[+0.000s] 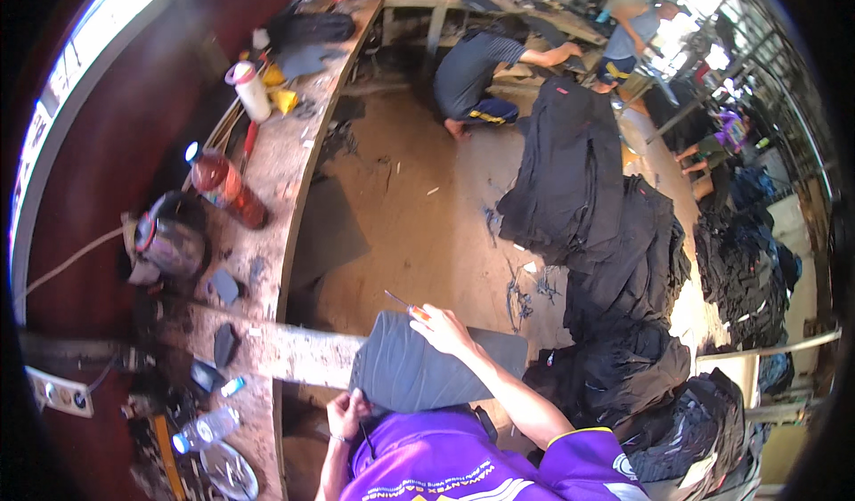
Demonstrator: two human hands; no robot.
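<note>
A dark grey sheet (414, 372), with faint curved lines across its face, lies over my lap and against the end of a narrow wooden plank. My right hand (443, 332) is closed around the orange handle of a thin pointed tool (417, 312). Its slim metal shaft points up and left, above the sheet's far edge; whether it is an awl or a screwdriver I cannot make out. At the sheet's near left corner, my left hand (347, 414) pinches the edge between its fingers.
Along the left runs a worn wooden bench (267, 252) with a bottle of red liquid (227, 187), a white tumbler (249, 91) and a clear bottle (209, 430). Black garments (570, 162) are heaped at right. A person (481, 73) crouches ahead; others are farther right.
</note>
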